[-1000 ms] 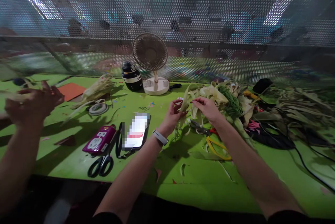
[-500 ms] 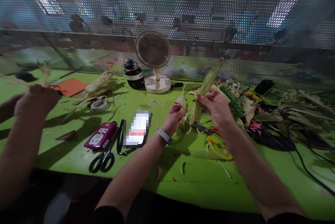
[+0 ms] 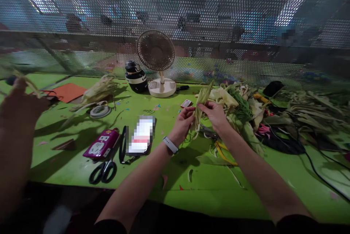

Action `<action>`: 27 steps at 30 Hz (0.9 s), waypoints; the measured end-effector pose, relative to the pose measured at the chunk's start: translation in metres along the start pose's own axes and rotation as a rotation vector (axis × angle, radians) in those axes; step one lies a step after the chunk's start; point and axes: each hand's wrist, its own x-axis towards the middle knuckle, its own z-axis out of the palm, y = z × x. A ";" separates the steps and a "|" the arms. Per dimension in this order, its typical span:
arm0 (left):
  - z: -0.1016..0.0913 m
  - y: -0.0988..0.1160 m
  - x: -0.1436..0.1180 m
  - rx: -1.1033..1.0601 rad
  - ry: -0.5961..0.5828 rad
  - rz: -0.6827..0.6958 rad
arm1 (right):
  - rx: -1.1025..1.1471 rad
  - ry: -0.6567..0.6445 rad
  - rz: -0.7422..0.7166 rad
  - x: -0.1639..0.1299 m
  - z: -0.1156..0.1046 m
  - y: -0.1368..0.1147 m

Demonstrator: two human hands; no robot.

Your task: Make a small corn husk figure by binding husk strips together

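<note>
A pale green corn husk [image 3: 201,103] stands nearly upright between my hands above the green table [image 3: 175,175]. On its left side, the fingers of my left hand [image 3: 183,122] pinch it; a white-banded watch circles that wrist. My right hand [image 3: 214,115] grips the husk from the right with thumb and fingers. Beneath my right forearm lie pliers with yellow handles [image 3: 224,153], partly covered by the arm. A heap of husks and green strands [image 3: 240,104] lies just beyond my right hand.
Left of my arms are a lit phone [image 3: 142,135], a purple power bank [image 3: 102,143], black-handled scissors [image 3: 103,172] and a tape roll [image 3: 100,110]. A fan [image 3: 155,51] and a dark bottle [image 3: 136,77] stand behind. Another person's hand [image 3: 22,99] works at far left. Cables [image 3: 314,170] run right.
My right hand has come left and down with its husk, bringing it against my left hand's piece. The other person's hand at far left has shifted further left. The view has turned slightly.
</note>
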 end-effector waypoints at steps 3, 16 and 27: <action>0.001 0.001 0.000 -0.058 -0.005 -0.039 | -0.093 0.017 -0.051 0.002 0.000 0.003; 0.003 -0.003 -0.002 -0.016 -0.015 0.018 | -0.286 0.161 -0.147 0.008 -0.009 0.007; 0.002 0.001 -0.002 0.101 -0.011 0.085 | -0.189 -0.065 0.010 -0.002 -0.003 -0.001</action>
